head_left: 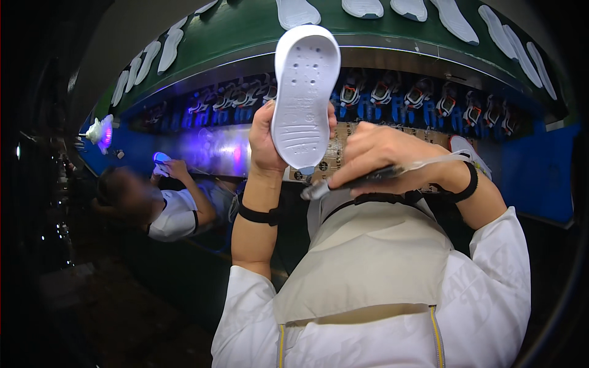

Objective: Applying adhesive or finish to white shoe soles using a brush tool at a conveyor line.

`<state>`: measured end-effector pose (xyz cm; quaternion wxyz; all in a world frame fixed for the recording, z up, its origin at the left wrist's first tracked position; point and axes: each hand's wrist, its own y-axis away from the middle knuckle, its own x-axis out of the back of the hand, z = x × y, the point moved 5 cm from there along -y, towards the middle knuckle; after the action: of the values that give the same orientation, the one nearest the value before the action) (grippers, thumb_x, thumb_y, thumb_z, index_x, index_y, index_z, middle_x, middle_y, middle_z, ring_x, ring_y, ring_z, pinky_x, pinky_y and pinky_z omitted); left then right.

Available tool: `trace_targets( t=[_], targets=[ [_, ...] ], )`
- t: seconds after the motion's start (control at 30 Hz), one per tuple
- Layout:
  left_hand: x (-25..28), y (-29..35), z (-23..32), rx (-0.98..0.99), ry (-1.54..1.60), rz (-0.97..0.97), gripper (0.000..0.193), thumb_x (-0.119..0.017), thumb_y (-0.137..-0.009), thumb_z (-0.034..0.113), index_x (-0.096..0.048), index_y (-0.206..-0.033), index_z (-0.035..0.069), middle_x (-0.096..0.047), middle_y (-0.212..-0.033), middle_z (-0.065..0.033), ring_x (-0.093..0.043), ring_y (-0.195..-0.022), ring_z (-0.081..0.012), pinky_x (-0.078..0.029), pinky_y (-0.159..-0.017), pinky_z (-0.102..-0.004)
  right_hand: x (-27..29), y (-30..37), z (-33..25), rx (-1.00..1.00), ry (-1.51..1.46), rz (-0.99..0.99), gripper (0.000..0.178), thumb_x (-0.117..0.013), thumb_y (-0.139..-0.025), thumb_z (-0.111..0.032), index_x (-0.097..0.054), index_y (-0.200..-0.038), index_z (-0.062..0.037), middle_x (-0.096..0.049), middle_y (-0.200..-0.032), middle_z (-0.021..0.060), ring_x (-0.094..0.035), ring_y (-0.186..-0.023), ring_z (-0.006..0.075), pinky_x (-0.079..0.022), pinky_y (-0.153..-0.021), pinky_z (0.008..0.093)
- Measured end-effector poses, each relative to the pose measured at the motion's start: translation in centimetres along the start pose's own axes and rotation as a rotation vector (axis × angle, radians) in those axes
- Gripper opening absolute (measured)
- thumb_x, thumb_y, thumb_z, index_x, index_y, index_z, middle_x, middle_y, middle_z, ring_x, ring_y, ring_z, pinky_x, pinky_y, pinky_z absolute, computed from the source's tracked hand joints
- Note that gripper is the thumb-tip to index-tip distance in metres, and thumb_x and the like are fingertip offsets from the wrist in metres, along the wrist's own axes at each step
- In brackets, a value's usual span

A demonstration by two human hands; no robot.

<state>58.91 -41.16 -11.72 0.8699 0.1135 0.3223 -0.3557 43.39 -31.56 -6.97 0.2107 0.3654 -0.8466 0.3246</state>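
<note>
My left hand (265, 142) grips a white shoe sole (305, 101) by its edges and holds it up over the bench. The face with small holes toward the top and ridges toward the bottom is turned to me. To the right and lower down, my right hand (388, 154) is closed around a black-handled brush (368, 179). Its pale, blurred tip points left, just below the sole's lower end and apart from it. A clear tube (434, 161) trails from the back of the handle past my wrist.
Beyond the bench runs a green conveyor belt (392, 32) carrying several white soles. Below it is a row of shoe uppers (417, 95) on blue holders. A white shoe (469, 152) lies at the right. At left a co-worker (199, 205) handles a sole near a purple-lit lamp (103, 134).
</note>
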Motion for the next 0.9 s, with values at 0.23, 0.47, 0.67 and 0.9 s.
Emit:
trace_targets(
  t=[0.23, 0.47, 0.67, 0.9],
  targets=[
    [2.3, -0.1, -0.3, 0.153, 0.021, -0.029, 0.065, -0.031, -0.103, 0.037, -0.051, -0.141, -0.011, -0.067, -0.118, -0.0317, -0.071, -0.102, -0.0398, -0.060, -0.089, -0.0481, -0.4, -0.6, 1.0, -0.047, -0.014, 0.020, 0.033, -0.080, -0.082, -0.010, -0.076, -0.115, -0.0123, -0.067, -0.089, 0.0030, -0.060, -0.087, 0.0217, -0.039, -0.081, 0.0376],
    [5.3, 1.7, -2.0, 0.253, 0.305, -0.038, 0.068, -0.035, -0.103, 0.044, -0.046, -0.148, -0.006, -0.064, -0.126, -0.0335, -0.068, -0.110, -0.0449, -0.059, -0.093, -0.0565, -1.0, -0.9, 1.8, -0.114, -0.034, -0.055, 0.034, -0.083, -0.082, -0.013, -0.078, -0.115, -0.0129, -0.068, -0.086, 0.0044, -0.062, -0.084, 0.0229, -0.041, -0.083, 0.0361],
    [8.1, 4.1, -1.9, -0.090, 0.445, 0.119, 0.077, -0.046, -0.098, 0.051, -0.035, -0.157, 0.003, -0.056, -0.134, -0.0329, -0.062, -0.112, -0.0459, -0.060, -0.085, -0.0621, 0.7, 1.3, 2.8, -0.227, -0.104, 0.335, 0.031, -0.079, -0.089, -0.020, -0.076, -0.118, -0.0115, -0.066, -0.081, 0.0068, -0.058, -0.072, 0.0216, -0.048, -0.070, 0.0361],
    [8.4, -7.6, 10.2, -0.164, 0.392, -0.166, 0.074, -0.030, -0.105, 0.059, -0.041, -0.152, 0.003, -0.044, -0.143, -0.0363, -0.054, -0.125, -0.0494, -0.056, -0.097, -0.0584, -0.7, 1.4, 3.7, -0.308, -0.120, 0.353, 0.030, -0.079, -0.088, -0.018, -0.076, -0.117, -0.0094, -0.066, -0.081, 0.0076, -0.059, -0.073, 0.0228, -0.048, -0.069, 0.0374]
  ],
)
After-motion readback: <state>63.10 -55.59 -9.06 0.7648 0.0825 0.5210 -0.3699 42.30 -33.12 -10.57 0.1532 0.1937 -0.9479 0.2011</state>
